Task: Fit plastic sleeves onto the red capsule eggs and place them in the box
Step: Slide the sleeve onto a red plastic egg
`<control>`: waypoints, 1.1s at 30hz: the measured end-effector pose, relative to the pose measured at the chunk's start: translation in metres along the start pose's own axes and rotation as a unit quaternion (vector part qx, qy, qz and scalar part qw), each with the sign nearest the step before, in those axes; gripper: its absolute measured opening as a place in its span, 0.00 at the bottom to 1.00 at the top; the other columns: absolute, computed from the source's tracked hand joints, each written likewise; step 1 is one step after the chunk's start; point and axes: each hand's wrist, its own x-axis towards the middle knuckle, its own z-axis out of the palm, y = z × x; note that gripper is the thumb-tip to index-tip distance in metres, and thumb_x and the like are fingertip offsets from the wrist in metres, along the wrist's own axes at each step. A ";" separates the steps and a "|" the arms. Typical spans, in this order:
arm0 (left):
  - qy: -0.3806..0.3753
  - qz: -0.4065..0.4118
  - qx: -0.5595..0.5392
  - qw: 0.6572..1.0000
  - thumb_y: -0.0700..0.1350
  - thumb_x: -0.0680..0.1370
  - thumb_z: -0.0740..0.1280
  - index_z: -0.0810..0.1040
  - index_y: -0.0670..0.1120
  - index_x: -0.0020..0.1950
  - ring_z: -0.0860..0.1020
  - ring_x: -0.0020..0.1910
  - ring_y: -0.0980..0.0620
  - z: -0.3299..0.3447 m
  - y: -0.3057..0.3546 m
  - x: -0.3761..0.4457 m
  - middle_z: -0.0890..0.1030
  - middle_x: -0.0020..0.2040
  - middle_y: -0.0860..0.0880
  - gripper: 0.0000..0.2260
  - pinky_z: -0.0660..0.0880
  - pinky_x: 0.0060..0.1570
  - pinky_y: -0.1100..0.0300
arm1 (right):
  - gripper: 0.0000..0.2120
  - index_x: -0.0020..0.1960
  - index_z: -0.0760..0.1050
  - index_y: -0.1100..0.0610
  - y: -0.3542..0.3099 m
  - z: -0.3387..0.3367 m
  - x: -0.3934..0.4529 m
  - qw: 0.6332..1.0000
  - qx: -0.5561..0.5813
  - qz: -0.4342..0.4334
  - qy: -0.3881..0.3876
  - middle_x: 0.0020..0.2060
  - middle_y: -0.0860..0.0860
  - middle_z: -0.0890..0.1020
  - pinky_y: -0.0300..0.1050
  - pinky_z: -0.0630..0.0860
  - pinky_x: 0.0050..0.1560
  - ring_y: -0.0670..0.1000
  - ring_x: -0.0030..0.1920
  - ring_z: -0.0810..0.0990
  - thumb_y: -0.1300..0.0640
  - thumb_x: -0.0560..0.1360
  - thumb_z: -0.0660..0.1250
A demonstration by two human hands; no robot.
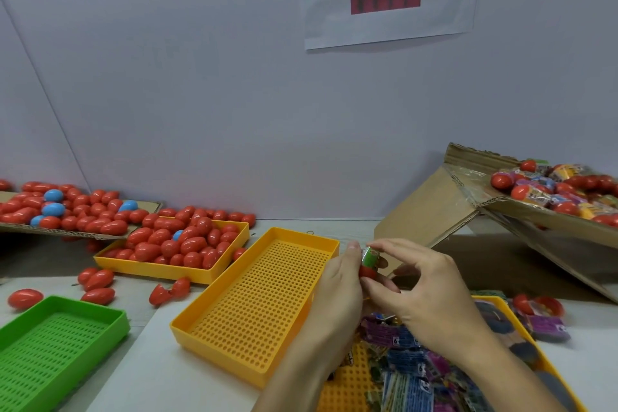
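My left hand (337,281) grips a red capsule egg (367,272) at centre right. A green printed plastic sleeve (370,257) covers the egg's upper part, and my right hand (424,288) pinches that sleeve with thumb and fingertips. Below my hands a yellow tray (354,381) holds several flat sleeves (401,361) in purple, blue and pink. The cardboard box (548,214) at the right stands tilted and holds several sleeved eggs. Bare red eggs (180,244) fill a yellow tray at the left.
An empty perforated yellow tray (257,304) lies left of my hands, a green tray (50,344) at bottom left. Loose red eggs (97,281) and a few blue ones (53,209) lie on cardboard and table at left. Two sleeved eggs (541,311) lie at right.
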 end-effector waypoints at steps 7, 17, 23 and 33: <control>0.029 0.025 -0.001 0.999 0.54 0.86 0.50 0.83 0.46 0.29 0.83 0.40 0.42 0.012 -0.004 0.001 0.81 0.32 0.41 0.32 0.80 0.49 0.47 | 0.18 0.53 0.74 0.37 0.003 0.003 -0.001 0.999 -0.023 -0.012 0.034 0.54 0.28 0.77 0.27 0.72 0.50 0.34 0.53 0.77 0.52 0.70 0.75; 0.086 -0.031 0.018 0.996 0.57 0.84 0.54 0.82 0.45 0.40 0.82 0.34 0.46 0.009 -0.003 0.005 0.83 0.32 0.42 0.25 0.78 0.41 0.50 | 0.20 0.48 0.74 0.28 0.004 0.002 0.001 1.000 -0.015 -0.027 0.006 0.51 0.32 0.80 0.29 0.72 0.47 0.37 0.50 0.78 0.52 0.70 0.76; 0.079 -0.038 0.022 0.996 0.54 0.84 0.54 0.79 0.46 0.34 0.77 0.28 0.48 0.009 0.002 0.001 0.80 0.29 0.43 0.24 0.74 0.32 0.57 | 0.17 0.50 0.76 0.30 0.002 0.001 0.000 1.000 -0.001 -0.019 -0.009 0.49 0.35 0.81 0.31 0.74 0.46 0.40 0.48 0.78 0.50 0.70 0.74; 0.028 0.019 0.034 0.999 0.58 0.82 0.60 0.84 0.50 0.49 0.85 0.47 0.46 0.005 0.006 -0.002 0.86 0.43 0.44 0.17 0.79 0.40 0.51 | 0.13 0.54 0.80 0.42 0.004 0.002 0.001 0.999 0.033 0.035 0.014 0.47 0.40 0.82 0.44 0.82 0.43 0.44 0.44 0.82 0.51 0.71 0.75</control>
